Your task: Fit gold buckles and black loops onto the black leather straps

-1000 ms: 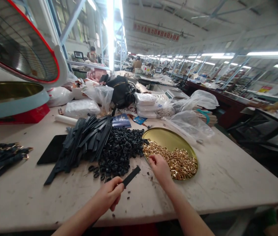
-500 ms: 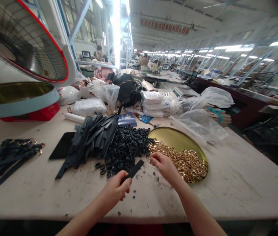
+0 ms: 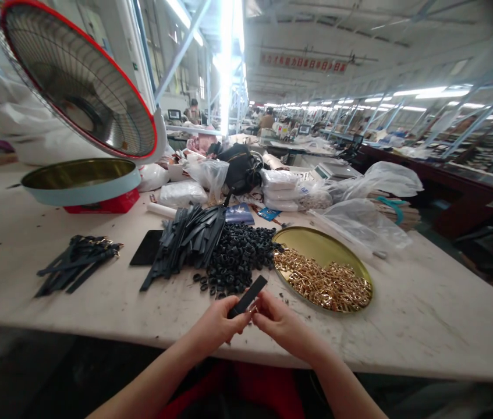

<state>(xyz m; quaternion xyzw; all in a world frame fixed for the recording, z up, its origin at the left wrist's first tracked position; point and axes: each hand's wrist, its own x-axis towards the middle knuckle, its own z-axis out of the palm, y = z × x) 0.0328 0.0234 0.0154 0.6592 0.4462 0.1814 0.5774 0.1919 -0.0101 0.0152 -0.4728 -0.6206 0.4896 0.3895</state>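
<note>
My left hand [image 3: 215,320] is closed around the lower end of a short black strap [image 3: 249,294], whose free end points up and to the right. My right hand [image 3: 282,323] is pressed up against the strap, its thumb and fingertips pinching a small gold metal fitting [image 3: 253,309]. Fingers cover most of that fitting. Just beyond my hands lies a heap of small black loops [image 3: 240,253]. A round gold tray [image 3: 302,234] to the right holds many loose gold fittings [image 3: 327,282]. Left of the loops is a pile of black straps [image 3: 187,238].
Straps with gold fittings attached [image 3: 80,262] lie at the left. A red-rimmed heater [image 3: 84,87] rises behind a blue-sided round tin [image 3: 82,189]. Plastic bags [image 3: 360,221], a black bag [image 3: 237,169] and white packets [image 3: 279,189] crowd the table's back.
My right hand has moved left from the tray's edge to the strap in my left hand, bringing the gold fitting to it. The view has shifted leftward.
</note>
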